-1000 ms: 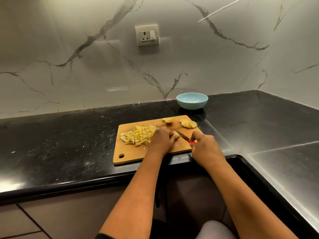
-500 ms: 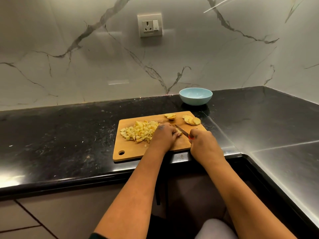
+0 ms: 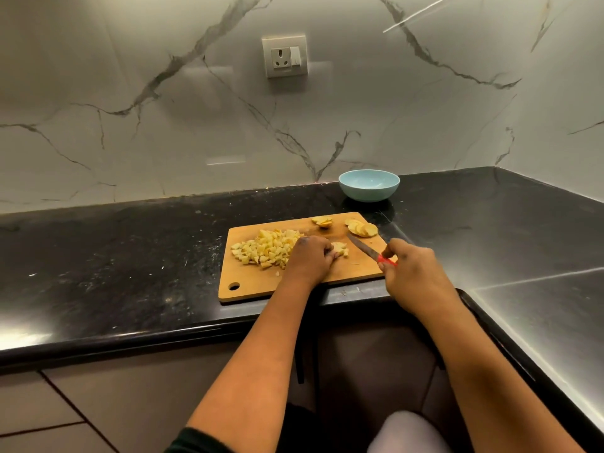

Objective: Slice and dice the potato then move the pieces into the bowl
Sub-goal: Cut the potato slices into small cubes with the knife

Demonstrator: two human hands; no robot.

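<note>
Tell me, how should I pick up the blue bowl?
Hold the bowl by its rim, coming straight down from above. It sits upright and open-topped on the counter, apart from the cutting board, with bare room all round. Its rounded sides would likely slip, so two hands are safer.

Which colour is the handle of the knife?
Red, on the knife in the right hand; head view.

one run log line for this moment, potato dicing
stage: dicing | left hand: holds potato pieces on cutting board | right hand: grips knife | bowl: empty
</note>
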